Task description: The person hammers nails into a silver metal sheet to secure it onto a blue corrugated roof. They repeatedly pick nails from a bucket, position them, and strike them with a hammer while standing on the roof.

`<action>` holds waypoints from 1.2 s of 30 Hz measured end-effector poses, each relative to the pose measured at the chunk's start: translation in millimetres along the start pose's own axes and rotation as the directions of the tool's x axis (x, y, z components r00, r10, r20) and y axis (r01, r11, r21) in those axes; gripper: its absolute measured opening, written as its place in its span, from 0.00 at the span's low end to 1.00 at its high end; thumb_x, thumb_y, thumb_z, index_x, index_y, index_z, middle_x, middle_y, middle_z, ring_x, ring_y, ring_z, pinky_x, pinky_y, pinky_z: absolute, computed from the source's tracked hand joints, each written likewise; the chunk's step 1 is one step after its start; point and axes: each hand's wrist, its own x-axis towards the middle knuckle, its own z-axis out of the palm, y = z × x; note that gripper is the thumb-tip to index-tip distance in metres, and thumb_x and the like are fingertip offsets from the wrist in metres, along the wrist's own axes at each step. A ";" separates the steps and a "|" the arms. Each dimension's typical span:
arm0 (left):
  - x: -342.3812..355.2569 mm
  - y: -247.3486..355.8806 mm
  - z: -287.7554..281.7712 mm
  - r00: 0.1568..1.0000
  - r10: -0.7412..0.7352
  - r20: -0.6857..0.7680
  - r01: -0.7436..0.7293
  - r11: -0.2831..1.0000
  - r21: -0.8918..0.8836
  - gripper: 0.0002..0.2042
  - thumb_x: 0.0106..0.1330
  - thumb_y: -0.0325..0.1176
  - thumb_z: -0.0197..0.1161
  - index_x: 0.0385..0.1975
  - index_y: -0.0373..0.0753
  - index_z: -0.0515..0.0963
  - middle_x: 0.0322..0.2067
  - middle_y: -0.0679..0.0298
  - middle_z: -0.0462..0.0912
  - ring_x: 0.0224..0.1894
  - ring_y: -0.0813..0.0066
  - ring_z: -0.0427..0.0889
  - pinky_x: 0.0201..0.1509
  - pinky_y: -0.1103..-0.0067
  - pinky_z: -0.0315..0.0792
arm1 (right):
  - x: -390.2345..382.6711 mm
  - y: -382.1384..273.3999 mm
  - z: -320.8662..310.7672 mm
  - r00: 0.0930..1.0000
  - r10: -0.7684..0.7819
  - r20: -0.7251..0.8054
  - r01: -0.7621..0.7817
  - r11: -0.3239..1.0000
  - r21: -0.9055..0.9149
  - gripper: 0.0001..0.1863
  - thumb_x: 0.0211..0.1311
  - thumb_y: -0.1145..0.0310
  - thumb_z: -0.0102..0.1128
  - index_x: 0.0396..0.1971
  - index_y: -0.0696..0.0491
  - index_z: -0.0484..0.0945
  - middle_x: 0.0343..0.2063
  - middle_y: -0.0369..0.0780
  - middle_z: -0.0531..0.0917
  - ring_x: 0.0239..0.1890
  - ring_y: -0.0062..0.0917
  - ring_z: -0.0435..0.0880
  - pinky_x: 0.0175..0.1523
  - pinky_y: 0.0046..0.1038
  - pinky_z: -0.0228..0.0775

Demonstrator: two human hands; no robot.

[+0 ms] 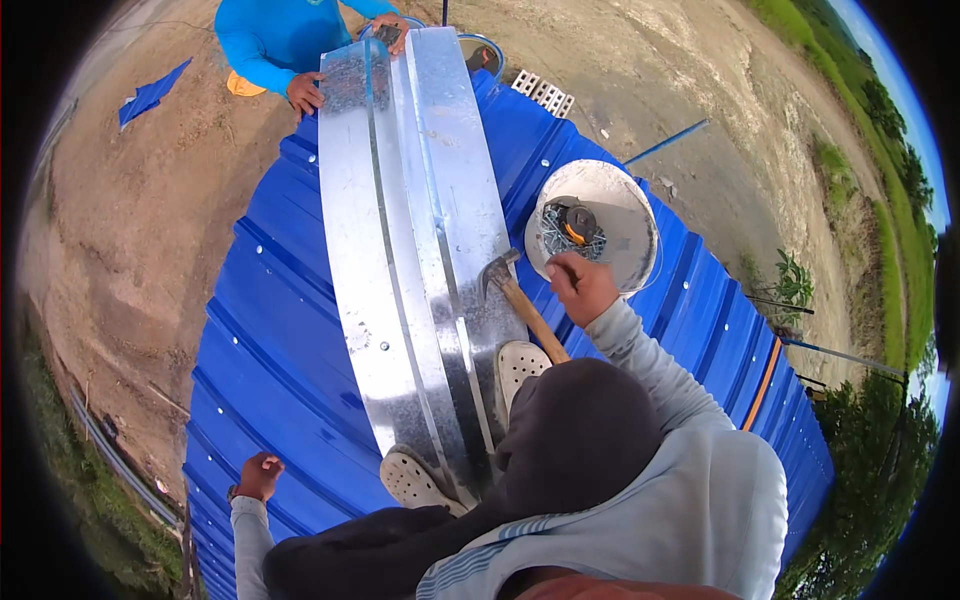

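A long galvanised metal sheet with folded ridges [370, 250] lies along the blue ribbed roof [260, 320] under my shoes. My right hand [582, 288] is at the near edge of the white bucket [635, 255], fingers curled; whatever they may hold is hidden. The bucket holds many screws or nails [590, 245] and a black-and-orange tool [578, 222]. A wooden-handled claw hammer [532, 318] lies slanting across the sheet's right edge, left of that hand. My left hand [258, 472] is out over the roof at lower left, fingers curled, contents hard to make out.
A co-worker in a blue top [255, 40] grips the sheet's far end with one hand [305, 92], the other [390, 30] at a small dark object. Beyond the roof edge are hollow blocks [542, 93], a blue offcut [150, 95], dirt, grass and poles [665, 140].
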 end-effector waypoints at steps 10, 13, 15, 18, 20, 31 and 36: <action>21.3 -14.1 14.5 0.988 -0.152 0.018 0.145 0.889 -0.434 0.08 0.57 0.29 0.59 0.33 0.33 0.76 0.24 0.65 0.78 0.25 0.77 0.76 0.27 0.80 0.69 | 97.9 141.9 32.0 0.894 0.293 0.339 0.086 0.630 -0.771 0.18 0.60 0.63 0.42 0.50 0.45 0.72 0.43 0.49 0.78 0.48 0.41 0.77 0.53 0.37 0.68; 18.9 2.2 8.8 0.983 -0.153 0.099 0.180 0.897 -0.405 0.08 0.58 0.31 0.59 0.34 0.33 0.76 0.25 0.64 0.78 0.27 0.76 0.76 0.29 0.79 0.71 | 104.9 151.4 34.8 0.883 0.350 0.313 0.065 0.569 -0.820 0.20 0.62 0.61 0.40 0.53 0.43 0.70 0.49 0.47 0.75 0.51 0.41 0.75 0.54 0.39 0.67; 13.2 3.0 6.3 0.978 -0.171 0.116 0.204 0.891 -0.406 0.09 0.58 0.31 0.59 0.34 0.33 0.76 0.26 0.64 0.78 0.27 0.75 0.77 0.29 0.79 0.70 | 106.3 126.6 32.2 0.822 0.463 0.330 0.030 0.545 -0.838 0.19 0.62 0.60 0.40 0.52 0.43 0.71 0.49 0.46 0.75 0.52 0.40 0.74 0.54 0.39 0.67; 16.7 -1.7 10.8 0.974 -0.174 0.148 0.220 0.889 -0.402 0.09 0.58 0.33 0.59 0.34 0.34 0.77 0.26 0.64 0.78 0.28 0.75 0.77 0.29 0.78 0.70 | 105.2 123.4 21.0 0.859 0.402 0.318 0.024 0.588 -0.809 0.17 0.59 0.59 0.46 0.45 0.47 0.75 0.43 0.47 0.78 0.47 0.43 0.77 0.50 0.40 0.69; 18.8 -1.6 11.8 0.973 -0.172 0.154 0.221 0.886 -0.406 0.09 0.58 0.33 0.59 0.34 0.34 0.77 0.26 0.64 0.77 0.28 0.74 0.77 0.29 0.78 0.70 | 97.9 131.9 12.0 0.923 0.244 0.297 0.053 0.684 -0.727 0.15 0.58 0.60 0.49 0.42 0.49 0.75 0.40 0.47 0.79 0.44 0.43 0.78 0.48 0.40 0.70; 24.8 180.9 -34.9 0.907 0.361 0.218 -0.370 0.929 -0.003 0.15 0.54 0.39 0.63 0.37 0.37 0.78 0.31 0.59 0.81 0.32 0.65 0.80 0.38 0.72 0.73 | 44.4 -34.1 -4.9 0.889 -0.079 0.451 -0.225 0.782 0.582 0.08 0.58 0.70 0.53 0.36 0.58 0.73 0.19 0.35 0.76 0.21 0.15 0.74 0.25 0.17 0.64; 19.1 325.2 41.6 0.665 0.719 0.202 -0.645 0.689 -0.331 0.26 0.55 0.36 0.64 0.52 0.35 0.65 0.43 0.50 0.76 0.46 0.59 0.77 0.48 0.68 0.71 | 26.6 -57.0 83.1 0.574 -0.217 0.790 -0.351 0.806 0.477 0.10 0.59 0.69 0.56 0.37 0.58 0.74 0.19 0.35 0.77 0.21 0.15 0.73 0.25 0.18 0.64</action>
